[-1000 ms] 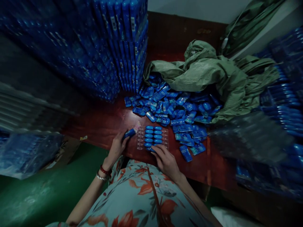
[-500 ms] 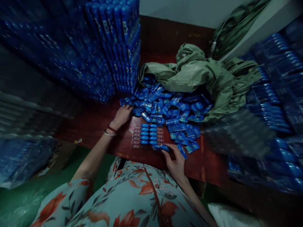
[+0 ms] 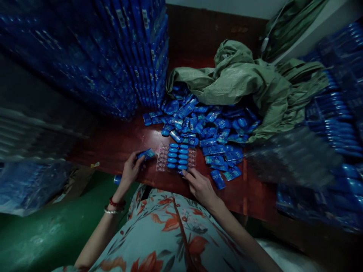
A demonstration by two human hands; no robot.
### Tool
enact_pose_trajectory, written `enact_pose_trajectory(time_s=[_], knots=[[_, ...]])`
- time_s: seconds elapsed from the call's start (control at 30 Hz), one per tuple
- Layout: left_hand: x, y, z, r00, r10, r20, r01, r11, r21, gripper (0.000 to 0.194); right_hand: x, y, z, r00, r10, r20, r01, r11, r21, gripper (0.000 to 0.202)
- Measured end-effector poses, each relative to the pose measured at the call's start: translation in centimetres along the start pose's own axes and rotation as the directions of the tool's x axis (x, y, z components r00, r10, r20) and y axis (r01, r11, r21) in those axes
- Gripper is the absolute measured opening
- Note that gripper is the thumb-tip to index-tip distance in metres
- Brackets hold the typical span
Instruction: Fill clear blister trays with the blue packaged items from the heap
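Note:
My left hand (image 3: 132, 168) is closed on a small blue packet (image 3: 146, 153), held just left of the clear plastic tray (image 3: 162, 160). The tray lies on the table with two middle columns of blue oval pieces (image 3: 183, 156); its outer columns look clear. My right hand (image 3: 200, 185) is at the tray's near right corner, fingers pinched on a blue packet (image 3: 180, 172) that is mostly hidden under them. Loose blue packets (image 3: 208, 132) are heaped beyond the tray, with flatter blue packets (image 3: 217, 179) lying to its right.
Tall stacks of blue packs (image 3: 147, 56) rise at the back left, and more blue packs (image 3: 337, 128) stand on the right. A crumpled green sack (image 3: 235, 83) covers part of the heap. Stacked clear trays (image 3: 295, 156) are at the right of the red table (image 3: 107, 147).
My left hand has drawn back from the heap toward me, now with a blue packet. The right hand has shifted slightly left, bringing its packet to the tray's near edge.

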State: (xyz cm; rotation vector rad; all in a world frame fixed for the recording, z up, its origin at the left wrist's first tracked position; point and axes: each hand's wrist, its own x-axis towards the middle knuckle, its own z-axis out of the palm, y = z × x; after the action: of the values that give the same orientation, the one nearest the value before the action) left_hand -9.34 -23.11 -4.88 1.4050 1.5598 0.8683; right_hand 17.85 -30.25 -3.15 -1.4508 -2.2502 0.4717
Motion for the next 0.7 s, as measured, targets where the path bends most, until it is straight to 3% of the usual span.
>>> enact_pose_trajectory(time_s=[0.07, 0.17, 0.27, 0.4, 0.47, 0.57, 0.7], knots=[[-1.3, 0.4, 0.5, 0.992, -0.103, 0.076, 0.114, 0.979, -0.166, 0.043, 0.7, -0.7, -0.6, 0.998, -0.012, 0.068, 0.017, 0.996, -0.087, 0.044], [-2.7, 0.9, 1.1, 0.985, -0.140, 0.105, 0.162, 0.955, -0.249, 0.045, 1.5, -1.5, -1.3, 0.990, -0.005, 0.143, 0.025, 0.990, -0.141, 0.042], [-3.5, 0.8, 1.5, 0.993, -0.069, 0.100, 0.083, 0.987, -0.141, 0.040, 1.8, -1.6, -1.3, 0.986, 0.001, 0.167, 0.016, 0.995, -0.100, 0.033], [-4.0, 0.6, 1.7, 0.985, 0.119, 0.127, -0.134, 0.984, 0.119, 0.030, 1.3, -1.1, -0.5, 0.998, 0.002, 0.068, 0.003, 0.998, -0.065, 0.029], [-4.1, 0.9, 1.8, 0.946, 0.281, 0.162, -0.312, 0.926, 0.215, 0.023, 1.0, -0.8, 0.0, 1.000, -0.015, 0.012, 0.015, 1.000, -0.022, 0.028], [-4.3, 1.5, 1.9, 0.828, 0.500, 0.256, -0.559, 0.775, 0.296, 0.028, 0.4, -0.4, 0.7, 0.996, -0.017, -0.090, 0.021, 0.999, 0.046, 0.026], [-4.6, 2.0, 2.4, 0.706, 0.594, 0.386, -0.706, 0.631, 0.321, 0.036, -0.4, 0.0, 1.7, 0.985, 0.012, -0.171, 0.003, 0.996, 0.087, 0.026]])
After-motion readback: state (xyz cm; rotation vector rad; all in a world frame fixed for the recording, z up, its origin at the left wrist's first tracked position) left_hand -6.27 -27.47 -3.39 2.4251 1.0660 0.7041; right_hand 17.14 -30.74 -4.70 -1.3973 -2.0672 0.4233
